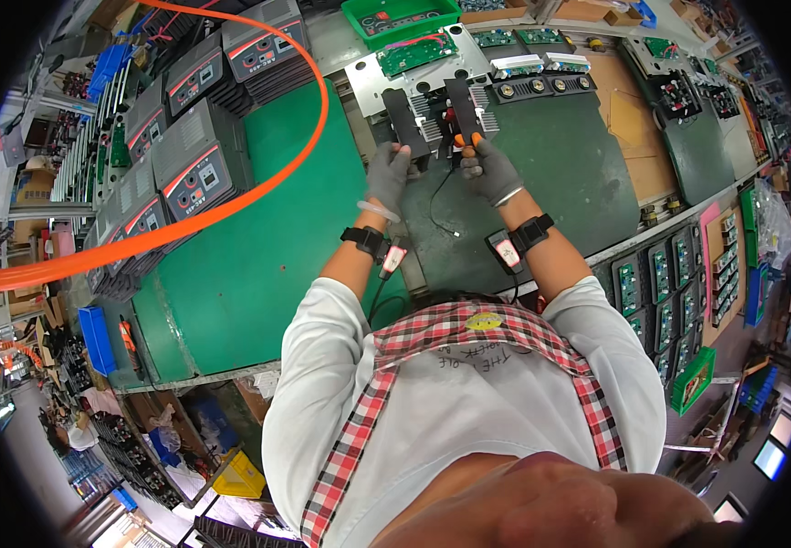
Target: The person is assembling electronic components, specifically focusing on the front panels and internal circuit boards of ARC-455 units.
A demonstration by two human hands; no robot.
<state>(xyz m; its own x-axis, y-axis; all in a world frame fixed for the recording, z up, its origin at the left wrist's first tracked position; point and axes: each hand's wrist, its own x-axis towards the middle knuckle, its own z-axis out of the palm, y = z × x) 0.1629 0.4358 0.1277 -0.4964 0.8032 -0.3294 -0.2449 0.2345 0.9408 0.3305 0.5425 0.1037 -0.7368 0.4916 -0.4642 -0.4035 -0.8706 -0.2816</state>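
My left hand (pixel 388 173), in a grey glove with bare fingertips, pinches the lower end of a black strip (pixel 403 119). A second black strip (pixel 462 102) stands to its right, and my gloved right hand (pixel 491 172) closes on its lower end. Small orange patches show at those fingers; what they are is unclear. Finned metal heat sinks (pixel 425 130) sit beside the strips. Behind them is a silver metal plate (pixel 368 84) carrying a green circuit board (pixel 416 55). A thin black cable (pixel 434 203) with a white plug trails down between my hands.
An orange hose (pixel 326 114) arches over the green mat (pixel 258 265) at left. Stacked grey front panels (pixel 196 169) stand beyond it. A green bin (pixel 400 20) is at the back. Black parts with brass rings (pixel 546 87) lie right, and trays of circuit boards (pixel 660 283) stand lower right.
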